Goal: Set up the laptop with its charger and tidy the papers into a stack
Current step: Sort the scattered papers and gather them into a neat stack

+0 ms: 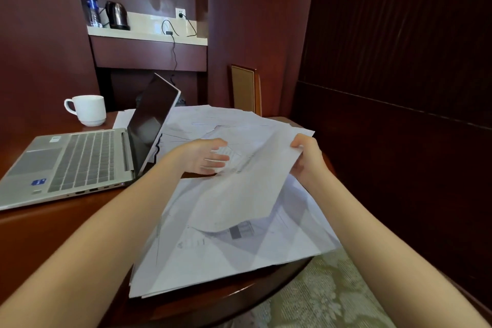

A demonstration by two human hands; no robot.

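A silver laptop lies open on the left of the round wooden table, its dark screen tilted far back. White papers are spread loosely behind and right of it, and a rough pile lies near the front edge. My right hand pinches the far corner of one sheet held above the pile. My left hand hovers by that sheet's left edge, fingers spread, holding nothing. A black charger cable hangs from a wall socket on the back shelf.
A white mug stands behind the laptop at the table's left. On the back shelf are a kettle and a water bottle. A chair back rises beyond the table. Patterned carpet lies at lower right.
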